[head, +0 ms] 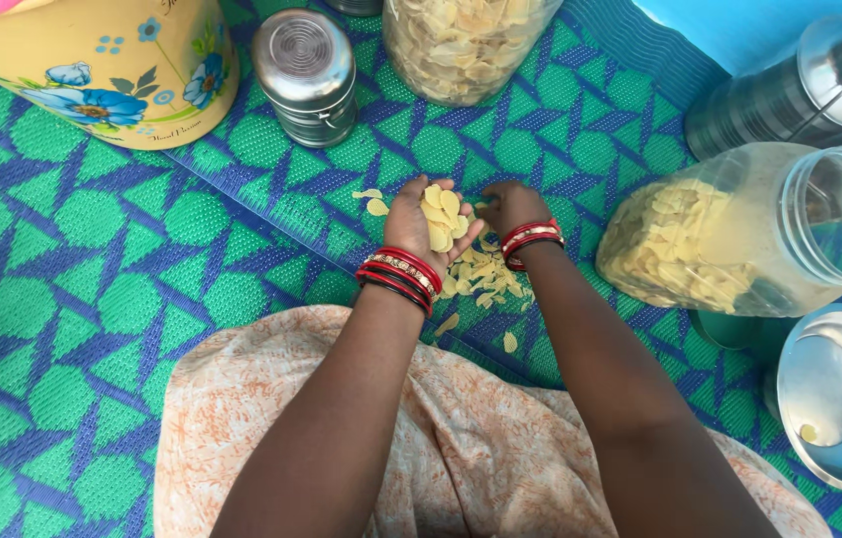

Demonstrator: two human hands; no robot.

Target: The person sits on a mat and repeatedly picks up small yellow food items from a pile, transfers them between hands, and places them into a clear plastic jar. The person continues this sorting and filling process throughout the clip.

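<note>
Left hand (421,214) is cupping a heap of thin, pale yellow chips (444,214) in its palm; right hand (510,206) is curling fingers-down onto the loose chip pile (483,274) lying on the woven green-and-blue plastic mat (72,299), grip unclear. A clear plastic jar (739,234) of the same chips is lying on its side just right of the hands, a ribbed steel canister (306,75) standing beyond.

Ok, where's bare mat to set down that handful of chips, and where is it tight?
The widest free patch of mat is on the left, bordered by the yellow floral container and the lap cloth. A smaller gap lies between the steel tin and the left hand. The right is crowded: tipped plastic jar, steel lid, loose chips under the right hand.
</note>
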